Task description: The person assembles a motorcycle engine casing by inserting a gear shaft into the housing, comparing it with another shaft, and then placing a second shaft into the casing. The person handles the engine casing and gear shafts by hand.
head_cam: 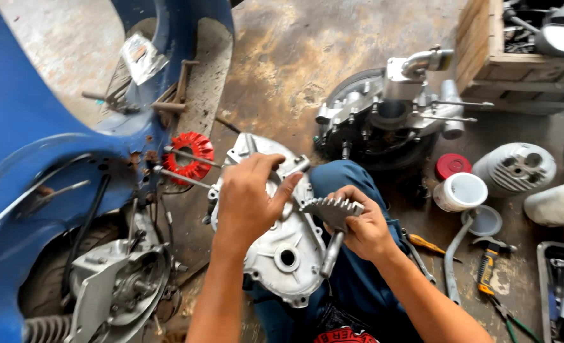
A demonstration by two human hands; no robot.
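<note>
A silver engine side cover [288,254] rests on my lap over blue trousers. My left hand [251,202] grips the cover's upper part, fingers curled over its top edge near a short metal lever [296,167]. My right hand [363,223] is closed on a toothed sector gear [330,209] with a round steel shaft [331,254] that points down over the cover. The gear's teeth face up and left, close to my left thumb.
A blue scooter body [34,146] fills the left, with its rear hub [126,282] below and a red fan [190,155] beside it. An engine block [390,117], a cylinder head [517,168], a white tub [460,192], pliers [488,279], a screwdriver [429,244] and a wooden crate [517,44] lie right.
</note>
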